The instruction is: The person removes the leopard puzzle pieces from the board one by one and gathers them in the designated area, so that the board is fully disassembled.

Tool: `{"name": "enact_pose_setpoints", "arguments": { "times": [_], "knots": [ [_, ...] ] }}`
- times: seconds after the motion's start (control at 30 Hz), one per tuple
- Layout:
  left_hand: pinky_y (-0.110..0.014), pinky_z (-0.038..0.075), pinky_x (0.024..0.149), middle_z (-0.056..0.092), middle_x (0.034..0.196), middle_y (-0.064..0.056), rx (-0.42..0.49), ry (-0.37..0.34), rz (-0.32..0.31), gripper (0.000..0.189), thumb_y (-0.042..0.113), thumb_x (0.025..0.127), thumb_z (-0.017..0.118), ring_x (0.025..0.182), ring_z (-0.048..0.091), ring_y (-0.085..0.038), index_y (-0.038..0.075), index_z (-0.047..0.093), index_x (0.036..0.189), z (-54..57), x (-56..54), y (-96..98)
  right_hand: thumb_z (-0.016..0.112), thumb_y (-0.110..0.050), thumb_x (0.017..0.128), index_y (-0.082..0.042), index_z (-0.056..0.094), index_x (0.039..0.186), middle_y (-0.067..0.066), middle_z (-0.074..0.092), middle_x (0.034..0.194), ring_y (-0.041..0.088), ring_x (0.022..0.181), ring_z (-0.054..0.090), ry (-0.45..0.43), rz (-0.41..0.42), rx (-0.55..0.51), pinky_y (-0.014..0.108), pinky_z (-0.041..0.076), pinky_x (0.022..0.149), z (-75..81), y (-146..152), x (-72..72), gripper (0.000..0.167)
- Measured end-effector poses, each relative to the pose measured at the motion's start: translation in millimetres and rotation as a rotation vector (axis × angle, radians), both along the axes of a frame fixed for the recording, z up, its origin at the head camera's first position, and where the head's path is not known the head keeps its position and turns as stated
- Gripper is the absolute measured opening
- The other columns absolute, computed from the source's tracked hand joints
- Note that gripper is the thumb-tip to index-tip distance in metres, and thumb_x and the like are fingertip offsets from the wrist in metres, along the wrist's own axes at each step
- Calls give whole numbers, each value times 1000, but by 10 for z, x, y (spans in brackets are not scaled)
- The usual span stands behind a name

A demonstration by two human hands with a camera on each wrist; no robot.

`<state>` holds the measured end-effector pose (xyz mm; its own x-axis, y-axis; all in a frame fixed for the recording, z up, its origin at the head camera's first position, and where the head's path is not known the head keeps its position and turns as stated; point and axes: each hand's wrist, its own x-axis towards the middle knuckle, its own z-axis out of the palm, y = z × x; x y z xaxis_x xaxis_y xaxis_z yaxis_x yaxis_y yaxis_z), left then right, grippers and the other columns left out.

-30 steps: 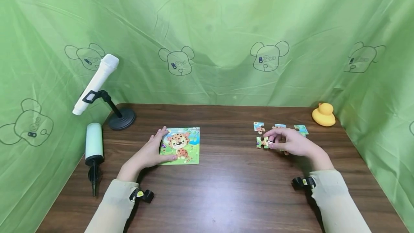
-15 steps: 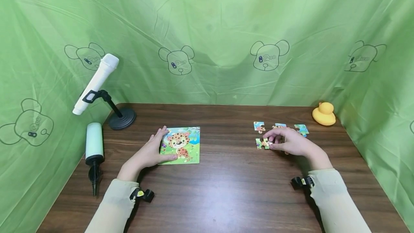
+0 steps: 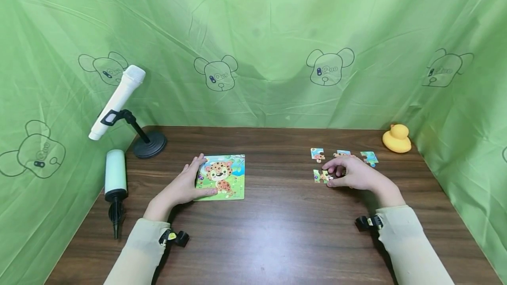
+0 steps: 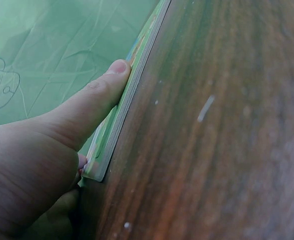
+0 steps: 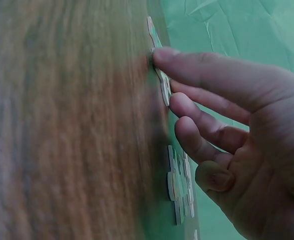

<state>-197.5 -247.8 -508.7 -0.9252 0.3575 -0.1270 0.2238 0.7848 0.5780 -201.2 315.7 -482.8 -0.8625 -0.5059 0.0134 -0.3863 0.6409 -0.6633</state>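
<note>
Leopard puzzle board [image 3: 225,177] steadied by left hand [image 3: 184,186], puzzle piece [image 3: 323,176] pinched by right hand [image 3: 358,175]

Behind the board, a green curtain [image 3: 269,21] printed with bear heads is hung; beneath it, a dark wood-grain table [image 3: 261,236] is seen. To the board's left and farther back, a white microphone [image 3: 119,100] is clipped at a tilt into a black stand [image 3: 149,145]. Well to the board's left, a mint-green hand pump [image 3: 115,173] is laid with its black nozzle pointed nearer. The board's left side is covered by the left hand, its thumb laid straight over the near part and set apart from the fingers; hand and board are left where they were a second ago. To the board's right, the puzzle piece is clamped between the thumb and forefinger of the right hand. Since then, that thumb tip has been shifted slightly nearer the board, the finger gap widened, and a little more of the piece exposed. Far right of the board, a yellow rubber duck [image 3: 397,139] is placed. Between duck and board, loose puzzle pieces [image 3: 370,158] are spread, some partly hidden by the hand.
</note>
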Motion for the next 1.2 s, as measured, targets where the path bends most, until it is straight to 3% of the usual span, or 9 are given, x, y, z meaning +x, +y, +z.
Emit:
{"name": "enact_pose_setpoints", "arguments": {
  "times": [1.2],
  "knots": [
    [-64, 9, 134, 10, 183, -19, -4, 4, -10, 127, 67, 84, 88, 167, 9, -44, 1, 24, 172, -2, -7, -7, 96, -18, 87, -10, 82, 118, -1, 70, 98, 17, 84, 66, 1, -9, 25, 28, 57, 75, -35, 8, -22, 36]
  ]
}}
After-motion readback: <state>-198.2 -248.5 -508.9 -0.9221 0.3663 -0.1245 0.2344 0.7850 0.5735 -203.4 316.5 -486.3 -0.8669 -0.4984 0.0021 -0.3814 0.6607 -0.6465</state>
